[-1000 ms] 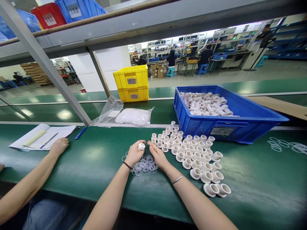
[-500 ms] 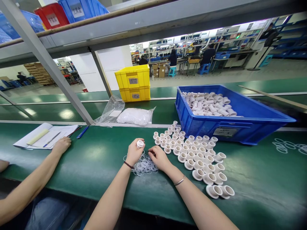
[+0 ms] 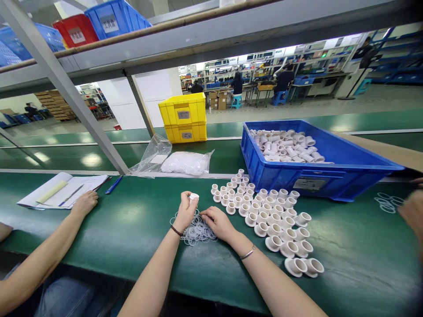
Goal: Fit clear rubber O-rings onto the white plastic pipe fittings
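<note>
My left hand (image 3: 186, 211) is closed around a white flanged plastic bushing (image 3: 194, 197), its flange end facing up. A pile of thin translucent rings (image 3: 198, 231) lies on the green bench, partly beneath that hand. At the pile's right edge, my right hand (image 3: 218, 222) has its thumb and fingertips pinched together; whatever is between them is too small to make out. To the right of this hand, white flanged bushings (image 3: 261, 215) stand in slanting rows, open ends up.
Behind the rows sits a blue bin (image 3: 317, 176) of loose white bushings. Yellow crates (image 3: 183, 119) and a plastic bag of white material (image 3: 188, 163) are farther back. A co-worker's hand (image 3: 85, 203) rests by papers at left; another's blurred hand (image 3: 413, 215) is near rings at right.
The bushing in my left hand has tilted more upright. My right fingertips have moved slightly left and down toward the rings. A co-worker's hand has appeared at right, and a brown board there has shifted.
</note>
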